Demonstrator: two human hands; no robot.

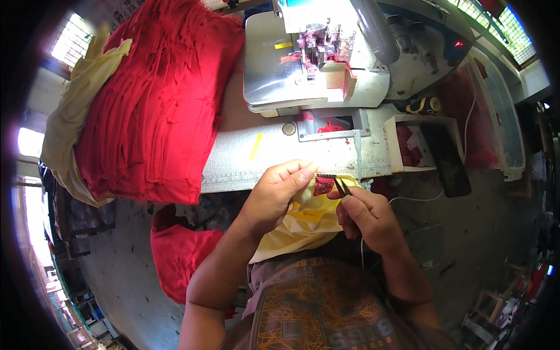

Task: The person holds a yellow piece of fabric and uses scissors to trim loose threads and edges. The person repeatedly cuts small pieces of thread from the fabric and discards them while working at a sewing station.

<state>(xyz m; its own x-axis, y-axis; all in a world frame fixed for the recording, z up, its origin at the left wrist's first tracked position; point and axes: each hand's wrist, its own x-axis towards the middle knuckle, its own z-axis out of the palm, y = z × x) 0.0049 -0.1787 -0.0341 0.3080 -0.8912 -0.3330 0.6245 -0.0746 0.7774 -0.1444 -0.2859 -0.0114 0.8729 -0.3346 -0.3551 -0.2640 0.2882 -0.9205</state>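
My left hand pinches the edge of a yellow garment, which hangs down over my lap. A small dark red label with a dark strip along its top lies on the yellow cloth, just right of my left fingertips. In my right hand is a dark pair of tweezers, its two slim prongs slightly apart and pointing up at the label's right side. The right fingers are closed round the tool and lie close to the cloth.
Ahead stands a sewing machine with a lit needle area. A tall stack of red cloth fills the table's left side, with yellow cloth beside it. At right, a phone leans over a white tray. More red cloth hangs below.
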